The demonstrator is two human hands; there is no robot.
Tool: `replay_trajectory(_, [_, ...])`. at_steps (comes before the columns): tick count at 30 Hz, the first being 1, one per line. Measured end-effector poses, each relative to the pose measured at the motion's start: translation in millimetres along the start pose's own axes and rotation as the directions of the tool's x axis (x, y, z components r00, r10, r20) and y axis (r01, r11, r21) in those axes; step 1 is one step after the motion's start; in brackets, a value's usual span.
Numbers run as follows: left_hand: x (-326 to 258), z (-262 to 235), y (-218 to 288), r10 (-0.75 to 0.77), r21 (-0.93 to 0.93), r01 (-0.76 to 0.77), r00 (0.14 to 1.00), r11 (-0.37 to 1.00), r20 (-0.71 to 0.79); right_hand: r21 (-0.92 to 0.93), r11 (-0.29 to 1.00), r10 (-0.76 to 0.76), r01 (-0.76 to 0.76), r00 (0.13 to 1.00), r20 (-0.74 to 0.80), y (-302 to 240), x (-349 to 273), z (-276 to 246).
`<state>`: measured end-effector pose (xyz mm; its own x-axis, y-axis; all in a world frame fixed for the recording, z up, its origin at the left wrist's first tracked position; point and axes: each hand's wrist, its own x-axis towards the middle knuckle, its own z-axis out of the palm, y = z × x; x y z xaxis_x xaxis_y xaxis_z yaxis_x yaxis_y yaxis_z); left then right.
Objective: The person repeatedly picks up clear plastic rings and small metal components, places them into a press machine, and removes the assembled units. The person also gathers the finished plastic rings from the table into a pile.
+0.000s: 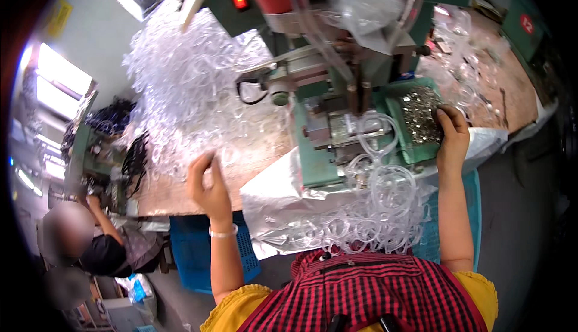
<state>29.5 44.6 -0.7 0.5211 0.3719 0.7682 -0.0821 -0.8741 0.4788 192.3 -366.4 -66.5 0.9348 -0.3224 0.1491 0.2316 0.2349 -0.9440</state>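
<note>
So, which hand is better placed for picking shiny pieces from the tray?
Probably the right hand: its fingers are at the green tray, by the shiny pieces; the left hand is left of the machine.

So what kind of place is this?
Probably a factory workshop: there's a green machine, a big heap of clear plastic loops, and a green tray of small metal pieces.

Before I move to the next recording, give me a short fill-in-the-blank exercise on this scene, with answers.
1. The tray by the right hand is coloured ____.
2. The large heap of clear plastic lies to the ____ of the machine.
3. The checked apron is black and ____.

Missing words: green; left; red.
</note>
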Motion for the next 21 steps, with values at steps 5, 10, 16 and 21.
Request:
replay_trajectory(5, [23.3, 41.4, -28.6, 0.215, 0.026, -0.241, 0.903, 0.97, 0.373, -0.155, 0.986, -0.036, 0.064, 0.983, 0.179, 8.2, 10.4, 49.5])
replay_trajectory(10, [6.3, 74.4, -50.3, 0.295, -0.075, -0.384, 0.556, 0.92, 0.777, -0.428, 0.895, -0.044, 0.126, 0.98, 0.196, -21.0, -7.4, 38.2])
replay_trajectory(16, [1.1, 41.8, -106.8, 0.054, 0.156, -0.352, 0.52, 0.923, 0.853, -0.543, 0.811, -0.17, 0.217, 0.976, 0.135, -32.4, -25.8, -33.9])
replay_trajectory(21, [12.2, 46.9, -102.9, 0.074, 0.155, -0.308, 0.618, 0.939, 0.783, -0.369, 0.9, -0.068, 0.232, 0.911, 0.408, -78.6, -32.8, 26.5])
